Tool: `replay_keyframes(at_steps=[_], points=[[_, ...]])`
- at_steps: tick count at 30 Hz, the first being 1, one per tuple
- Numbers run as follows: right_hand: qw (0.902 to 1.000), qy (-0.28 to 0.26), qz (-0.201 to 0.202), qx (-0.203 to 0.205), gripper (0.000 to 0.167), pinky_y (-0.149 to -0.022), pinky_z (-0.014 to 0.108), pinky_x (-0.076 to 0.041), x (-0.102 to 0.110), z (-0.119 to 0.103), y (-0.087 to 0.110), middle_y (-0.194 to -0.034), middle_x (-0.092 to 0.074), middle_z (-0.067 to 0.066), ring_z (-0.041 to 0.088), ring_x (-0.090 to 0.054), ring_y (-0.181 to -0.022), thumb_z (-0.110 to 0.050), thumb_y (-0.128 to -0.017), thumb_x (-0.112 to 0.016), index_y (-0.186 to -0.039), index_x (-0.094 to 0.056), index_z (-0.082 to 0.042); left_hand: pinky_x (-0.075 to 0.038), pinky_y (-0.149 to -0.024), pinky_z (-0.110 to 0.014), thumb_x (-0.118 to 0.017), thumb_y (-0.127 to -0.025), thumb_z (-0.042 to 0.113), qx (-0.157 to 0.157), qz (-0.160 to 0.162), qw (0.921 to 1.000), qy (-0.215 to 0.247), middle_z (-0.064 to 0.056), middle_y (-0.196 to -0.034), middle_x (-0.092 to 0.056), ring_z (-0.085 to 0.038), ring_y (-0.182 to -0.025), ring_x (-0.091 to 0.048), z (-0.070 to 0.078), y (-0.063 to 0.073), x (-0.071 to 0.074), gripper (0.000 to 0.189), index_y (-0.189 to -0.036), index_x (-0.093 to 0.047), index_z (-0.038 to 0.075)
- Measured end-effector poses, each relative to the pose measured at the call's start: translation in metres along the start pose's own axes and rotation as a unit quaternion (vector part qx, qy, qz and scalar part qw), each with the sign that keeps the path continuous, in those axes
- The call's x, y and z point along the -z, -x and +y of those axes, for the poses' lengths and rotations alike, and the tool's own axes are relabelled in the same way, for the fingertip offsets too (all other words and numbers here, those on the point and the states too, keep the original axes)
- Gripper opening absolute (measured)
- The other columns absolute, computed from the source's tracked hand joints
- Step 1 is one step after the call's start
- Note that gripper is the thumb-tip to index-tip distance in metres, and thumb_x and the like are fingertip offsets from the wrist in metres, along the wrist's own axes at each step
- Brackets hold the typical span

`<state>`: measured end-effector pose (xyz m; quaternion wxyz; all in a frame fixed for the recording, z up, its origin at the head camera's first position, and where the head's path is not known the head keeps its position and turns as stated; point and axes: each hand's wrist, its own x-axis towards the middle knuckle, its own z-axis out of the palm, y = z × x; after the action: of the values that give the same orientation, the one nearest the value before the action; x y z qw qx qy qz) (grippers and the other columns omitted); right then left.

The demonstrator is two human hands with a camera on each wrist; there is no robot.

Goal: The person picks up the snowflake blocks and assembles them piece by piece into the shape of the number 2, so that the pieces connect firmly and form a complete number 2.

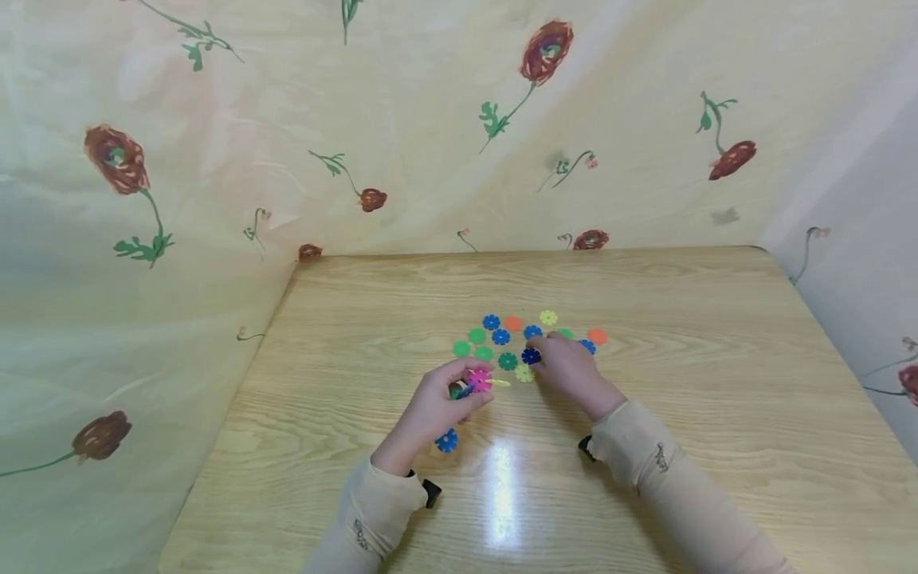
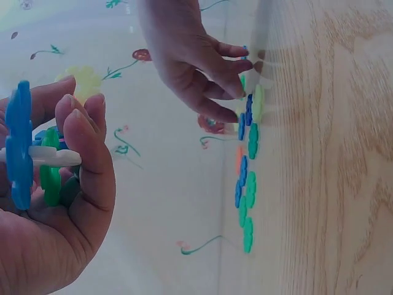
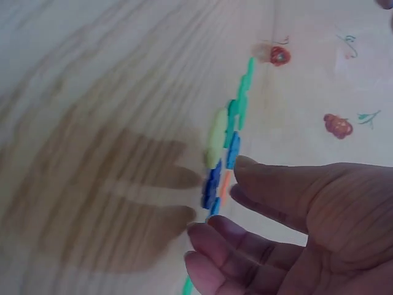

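In the head view my left hand (image 1: 435, 401) holds a joined cluster of notched plastic discs, with a pink disc (image 1: 479, 379) uppermost. The left wrist view shows a blue disc (image 2: 19, 147), a white piece (image 2: 55, 157), a green disc (image 2: 51, 175) and a yellow disc (image 2: 83, 83) in that cluster. My right hand (image 1: 571, 372) is over the loose discs, nearest a dark blue disc (image 1: 531, 356). In the right wrist view its thumb and fingers (image 3: 212, 243) stand apart around the dark blue disc (image 3: 210, 187); contact is unclear.
Several loose discs lie on the wooden table (image 1: 323, 446), among them a teal disc (image 1: 508, 361), a pale yellow disc (image 1: 525, 373) and an orange disc (image 1: 598, 336). Another blue disc (image 1: 446, 441) shows below my left hand. A flowered curtain (image 1: 430, 119) hangs behind the table.
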<state>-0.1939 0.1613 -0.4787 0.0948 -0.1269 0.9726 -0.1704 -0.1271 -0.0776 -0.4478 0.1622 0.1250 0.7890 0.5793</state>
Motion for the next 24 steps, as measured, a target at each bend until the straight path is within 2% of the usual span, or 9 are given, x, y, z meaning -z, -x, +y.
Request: replay_keyframes(at_steps=[7, 14, 19, 21, 24], points=[[0.9997, 0.022, -0.001, -0.003, 0.031, -0.08, 0.048, -0.059, -0.007, 0.006, -0.004, -0.113, -0.068, 0.021, 0.034, -0.067, -0.098, -0.013, -0.094, -0.075, -0.123, -0.068, -0.003, -0.052, -0.06, -0.022, -0.072, -0.098, 0.016, -0.011, 0.0, 0.9999, -0.002, -0.011, -0.098, -0.069, -0.013, -0.066, -0.057, 0.001, 0.001, 0.0, 0.04, -0.137, -0.064, 0.013], [0.9993, -0.012, -0.017, -0.029, 0.024, -0.075, 0.042, -0.055, -0.007, 0.008, -0.007, -0.102, -0.066, 0.015, 0.027, -0.063, -0.088, -0.013, -0.094, -0.076, -0.111, -0.062, -0.001, -0.054, -0.062, -0.023, -0.073, -0.098, 0.019, -0.027, 0.006, 0.9995, -0.016, -0.011, -0.105, -0.07, -0.013, -0.07, -0.06, 0.002, 0.0, -0.001, 0.039, -0.136, -0.065, 0.014], [0.9987, -0.039, -0.015, -0.03, 0.022, -0.07, 0.038, -0.053, -0.009, 0.013, -0.004, -0.095, -0.068, 0.013, 0.023, -0.061, -0.081, -0.013, -0.095, -0.075, -0.107, -0.06, -0.002, -0.055, -0.078, -0.023, -0.074, -0.097, 0.02, -0.038, 0.018, 0.9979, -0.05, -0.005, -0.122, -0.072, -0.014, -0.095, -0.064, 0.004, 0.002, -0.001, 0.038, -0.134, -0.067, 0.017], [0.9983, -0.05, -0.011, -0.028, 0.019, -0.07, 0.037, -0.053, -0.01, 0.015, -0.002, -0.094, -0.069, 0.012, 0.023, -0.061, -0.079, -0.013, -0.096, -0.073, -0.106, -0.062, -0.001, -0.055, -0.085, -0.025, -0.074, -0.097, 0.02, -0.04, 0.019, 0.9974, -0.057, -0.003, -0.128, -0.072, -0.015, -0.106, -0.063, 0.005, 0.002, -0.001, 0.038, -0.134, -0.067, 0.019], [0.9975, -0.068, 0.0, -0.019, 0.014, -0.071, 0.037, -0.053, -0.009, 0.017, 0.002, -0.093, -0.07, 0.012, 0.022, -0.06, -0.079, -0.013, -0.097, -0.072, -0.102, -0.068, 0.0, -0.056, -0.09, -0.027, -0.074, -0.097, 0.02, -0.041, 0.016, 0.9973, -0.059, -0.003, -0.131, -0.071, -0.019, -0.115, -0.064, 0.005, 0.002, -0.002, 0.038, -0.134, -0.067, 0.02]])
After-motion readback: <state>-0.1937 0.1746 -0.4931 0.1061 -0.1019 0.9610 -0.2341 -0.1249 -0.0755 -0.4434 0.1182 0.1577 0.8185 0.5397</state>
